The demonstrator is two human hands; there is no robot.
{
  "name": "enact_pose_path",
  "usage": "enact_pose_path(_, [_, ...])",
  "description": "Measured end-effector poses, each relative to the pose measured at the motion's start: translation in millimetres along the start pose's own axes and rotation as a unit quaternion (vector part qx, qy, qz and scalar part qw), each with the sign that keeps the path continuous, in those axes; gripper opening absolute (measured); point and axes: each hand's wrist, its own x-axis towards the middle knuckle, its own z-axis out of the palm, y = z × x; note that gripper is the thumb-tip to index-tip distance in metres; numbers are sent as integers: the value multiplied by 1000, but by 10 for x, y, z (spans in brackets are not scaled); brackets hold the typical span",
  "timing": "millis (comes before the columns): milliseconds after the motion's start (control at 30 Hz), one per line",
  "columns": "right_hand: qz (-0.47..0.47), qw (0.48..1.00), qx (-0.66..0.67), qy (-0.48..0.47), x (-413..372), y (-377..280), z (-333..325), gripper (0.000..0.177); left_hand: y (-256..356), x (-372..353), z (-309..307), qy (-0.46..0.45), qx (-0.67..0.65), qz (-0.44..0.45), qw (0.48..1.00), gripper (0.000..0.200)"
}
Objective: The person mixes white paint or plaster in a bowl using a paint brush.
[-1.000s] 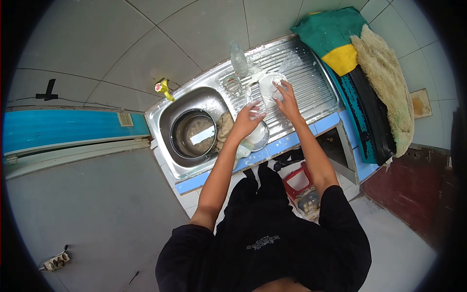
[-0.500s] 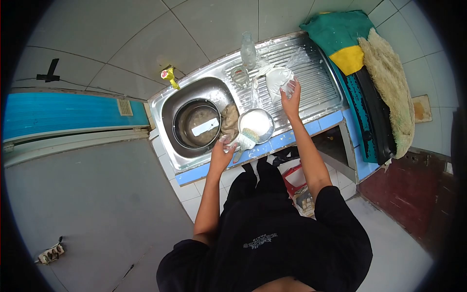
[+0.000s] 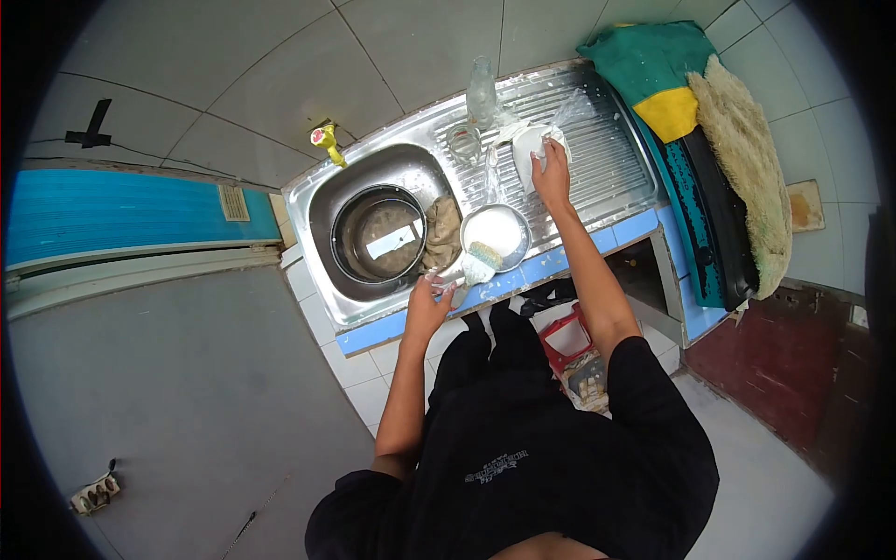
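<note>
On the ribbed steel drainboard (image 3: 607, 175), a white bag (image 3: 527, 154): plump, rounded and matte, with wrinkled white plastic at the end toward the clear glass bottle (image 3: 481, 93) and the glass jar (image 3: 462, 142). Against its near side, the right hand (image 3: 552, 174), fingers bent; grip pinching or merely resting, impossible to tell. By the front rim of the sink (image 3: 373, 170), the left hand (image 3: 431, 306), grip spread, thumb and fingers parted, near a bunched brown cloth (image 3: 442, 231). Just beside the blue-tiled tabletop edge (image 3: 602, 242), a round dish (image 3: 525, 241) with white contents, a yellowish sponge (image 3: 485, 255) overlapping its rim. Inside the sink, a dark pot (image 3: 342, 231) of murky liquid.
</note>
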Motion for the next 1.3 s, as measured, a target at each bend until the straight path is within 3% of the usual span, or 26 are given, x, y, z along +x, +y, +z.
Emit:
enact_pose_path(267, [5,999,26,29,-32,-76,-84,42,-89,34,-45,12,-7,-3,1000,47])
enact_pose_path(333, [-58,997,-37,37,0,-85,-75,44,-108,45,-31,14,-17,-2,1000,46])
enact_pose_path(433, [-65,989,-135,-15,37,-45,-3,44,-65,38,-19,9,-9,0,1000,45])
enact_pose_path(733, [2,999,-39,-8,0,-209,38,44,-67,-13,-13,-32,7,-38,999,51])
enact_pose_path(933, [-87,995,-44,4,-198,-469,122,31,-303,-64,162,-52,31,26,998,56])
enact_pose_path(1000, [31,985,114,-123,-219,-501,276,33,-312,-76,240,-45,94,33,994,57])
enact_pose_path(1033, [43,982,131,-131,-215,-475,405,36,-303,-83,265,-44,94,32,994,57])
enact_pose_path(1167, [95,971,97,-197,-130,-467,690,44,-428,-58,416,-43,125,39,990,51])
enact_pose_path(1300, [165,951,121,-231,-50,-300,1026,42,-413,-80,494,-26,146,56,987,37])
